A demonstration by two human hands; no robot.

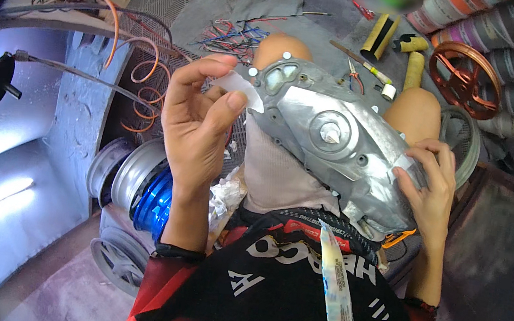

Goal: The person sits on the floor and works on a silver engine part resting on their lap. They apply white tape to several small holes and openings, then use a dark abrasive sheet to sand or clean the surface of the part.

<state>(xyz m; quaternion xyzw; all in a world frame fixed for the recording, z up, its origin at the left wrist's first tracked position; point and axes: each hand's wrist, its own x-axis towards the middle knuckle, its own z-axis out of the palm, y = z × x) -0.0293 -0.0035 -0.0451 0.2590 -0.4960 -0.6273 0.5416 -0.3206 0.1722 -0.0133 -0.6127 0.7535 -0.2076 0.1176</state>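
Note:
A grey metal engine cover (374, 132) with a shiny, bare-metal middle lies tilted across my lap. Its round boss has a pointed white plug (330, 133) in it, and small white plugs sit along the far left edge. My left hand (201, 114) pinches a thin white piece of tape or paper (235, 86) between thumb and fingers, beside the cover's left end. My right hand (432, 183) grips the cover's right end, its thumb and fingers around a small white strip (404, 163) on the surface.
Tangled wire hooks (231, 35), pliers (354, 76), a flat-bladed tool (364, 62) and yellow tape rolls (380, 37) lie ahead. A copper wheel (465, 79) and stacked tubs (513, 38) stand right. At left are wheel rims (138, 174), a coiled orange hose (150, 81) and a lit booth (26, 136).

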